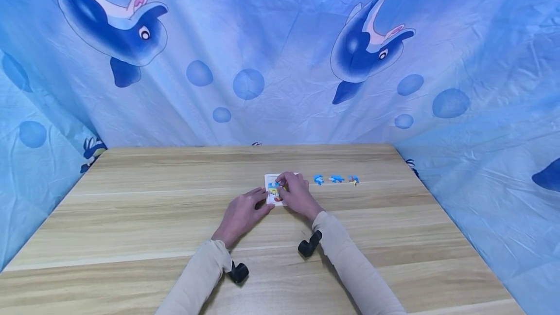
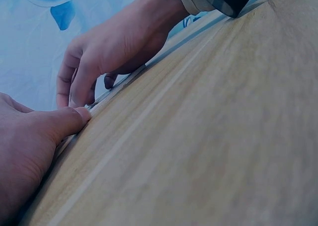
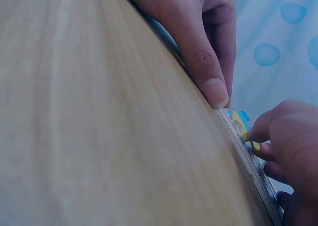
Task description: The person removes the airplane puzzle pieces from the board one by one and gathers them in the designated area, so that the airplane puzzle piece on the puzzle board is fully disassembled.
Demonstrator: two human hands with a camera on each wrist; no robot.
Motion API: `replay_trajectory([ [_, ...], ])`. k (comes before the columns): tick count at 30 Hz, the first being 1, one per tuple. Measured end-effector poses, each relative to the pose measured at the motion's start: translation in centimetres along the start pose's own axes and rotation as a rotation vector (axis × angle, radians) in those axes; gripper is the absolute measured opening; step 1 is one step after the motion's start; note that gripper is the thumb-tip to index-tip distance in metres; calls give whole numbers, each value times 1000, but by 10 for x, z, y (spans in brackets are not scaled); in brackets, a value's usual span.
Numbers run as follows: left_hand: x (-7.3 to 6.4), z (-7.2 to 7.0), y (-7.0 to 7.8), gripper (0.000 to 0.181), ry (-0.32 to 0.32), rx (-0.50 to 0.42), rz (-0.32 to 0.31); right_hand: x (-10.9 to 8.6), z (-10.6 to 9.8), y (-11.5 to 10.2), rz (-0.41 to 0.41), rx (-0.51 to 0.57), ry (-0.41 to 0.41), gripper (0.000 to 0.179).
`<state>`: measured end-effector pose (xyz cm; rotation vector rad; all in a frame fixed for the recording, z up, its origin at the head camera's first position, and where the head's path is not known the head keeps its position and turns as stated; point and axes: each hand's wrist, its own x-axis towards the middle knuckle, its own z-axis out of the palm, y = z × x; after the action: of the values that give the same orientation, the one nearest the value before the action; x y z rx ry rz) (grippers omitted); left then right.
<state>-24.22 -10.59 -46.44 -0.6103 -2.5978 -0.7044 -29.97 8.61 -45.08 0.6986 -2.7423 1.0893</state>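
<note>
A small white-rimmed puzzle board lies on the wooden table, with blue, yellow and red pieces in it. My left hand holds the board at its left side, thumb at the near edge and fingers along the left edge. From the right, my right hand reaches over the board, covering much of it. Its fingertips pinch a puzzle piece with yellow on it, low over the board; most of that piece is hidden by the fingers. The left thumb presses at the board's corner in the right wrist view.
To the right of the board, a blue puzzle piece, another blue one and a multicoloured one lie in a row on the table. A blue curtain with dolphins hangs behind it and at both sides.
</note>
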Motion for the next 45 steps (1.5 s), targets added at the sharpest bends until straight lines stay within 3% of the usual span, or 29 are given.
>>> replay_trajectory([
  [27,0,-2,1,39,-12,7,-10,-1,-5,0,-57,16,-44,23],
  [37,0,-2,1,39,-12,4,-6,-2,-8,2,-71,74,-50,20],
  [45,0,-1,0,39,-4,2,-1,-4,-9,6,-38,182,-46,22],
])
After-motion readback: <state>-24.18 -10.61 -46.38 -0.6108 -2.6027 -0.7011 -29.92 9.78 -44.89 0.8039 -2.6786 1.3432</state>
